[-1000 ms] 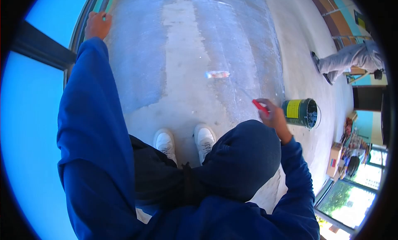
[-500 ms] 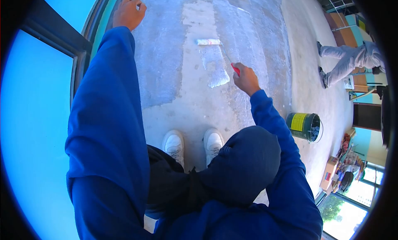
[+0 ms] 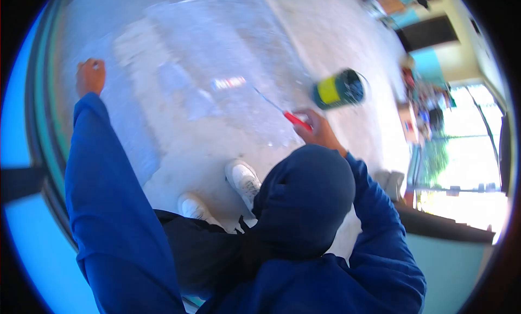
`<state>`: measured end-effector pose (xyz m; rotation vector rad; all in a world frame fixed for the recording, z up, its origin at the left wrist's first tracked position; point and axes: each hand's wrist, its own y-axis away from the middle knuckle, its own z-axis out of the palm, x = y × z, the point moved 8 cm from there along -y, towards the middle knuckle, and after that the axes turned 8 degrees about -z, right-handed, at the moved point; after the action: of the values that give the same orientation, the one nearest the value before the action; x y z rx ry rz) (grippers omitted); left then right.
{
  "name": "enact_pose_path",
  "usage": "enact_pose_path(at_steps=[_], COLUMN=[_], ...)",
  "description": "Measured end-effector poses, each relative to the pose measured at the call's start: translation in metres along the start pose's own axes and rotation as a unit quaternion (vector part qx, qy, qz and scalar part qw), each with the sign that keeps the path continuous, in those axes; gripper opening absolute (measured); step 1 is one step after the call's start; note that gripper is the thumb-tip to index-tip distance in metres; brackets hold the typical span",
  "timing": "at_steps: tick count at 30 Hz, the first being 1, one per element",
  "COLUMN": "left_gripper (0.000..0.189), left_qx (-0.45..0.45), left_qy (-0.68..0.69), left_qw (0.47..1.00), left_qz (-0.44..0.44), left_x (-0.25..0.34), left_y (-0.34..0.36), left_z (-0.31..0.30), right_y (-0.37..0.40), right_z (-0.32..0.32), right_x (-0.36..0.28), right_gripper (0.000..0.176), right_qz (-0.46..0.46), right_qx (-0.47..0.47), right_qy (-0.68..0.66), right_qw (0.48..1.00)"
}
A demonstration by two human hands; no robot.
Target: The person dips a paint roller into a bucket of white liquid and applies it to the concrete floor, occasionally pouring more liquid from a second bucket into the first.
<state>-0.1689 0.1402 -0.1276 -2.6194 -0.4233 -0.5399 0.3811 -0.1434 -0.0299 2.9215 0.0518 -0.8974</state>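
My right hand (image 3: 317, 128) is closed round the red handle of a paint roller (image 3: 298, 121). Its pale, wet-looking sleeve (image 3: 229, 83) is at or just above the floor; the exact contact is blurred. A shiny whitish coat (image 3: 211, 32) covers strips of the grey floor (image 3: 190, 151), with a duller strip between them. Out to the left, my left hand (image 3: 91, 75) is curled into a loose fist, and nothing shows in it. Beyond my right hand stands a dark green bucket (image 3: 337, 90) with a yellow label, its inside dark and smeared.
My white shoes (image 3: 243, 178) are on the floor below the roller. Along the left runs a dark-framed wall edge (image 3: 46, 97). Boxes and piled goods (image 3: 415, 113) stand at the right by bright windows (image 3: 461, 146).
My view has turned to the right. The roller has come back nearer my body, towards the bucket's side. My left hand has moved away from the wall frame. The other person's legs have left view.
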Motion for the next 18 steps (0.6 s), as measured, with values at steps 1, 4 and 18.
enact_pose_path(at_steps=[1, 4, 18], left_gripper=[0.029, 0.032, 0.039], left_qx=[-0.009, -0.124, -0.514], left_qy=[0.002, 0.084, 0.361], left_qw=[1.0, 0.987, 0.764], left_qz=[-0.021, 0.055, 0.148], left_x=[0.027, 0.137, 0.564], left_y=[0.001, 0.018, 0.325], left_z=[0.013, 0.055, 0.099], right_y=[-0.001, 0.018, 0.303], right_z=[-0.019, -0.06, -0.098], right_x=[0.002, 0.015, 0.249], right_gripper=[0.036, 0.036, 0.033], right_qz=[-0.004, 0.095, 0.323], right_qx=[0.033, 0.093, 0.199], right_qy=[-0.027, -0.084, -0.175], right_qw=[0.999, 0.988, 0.909])
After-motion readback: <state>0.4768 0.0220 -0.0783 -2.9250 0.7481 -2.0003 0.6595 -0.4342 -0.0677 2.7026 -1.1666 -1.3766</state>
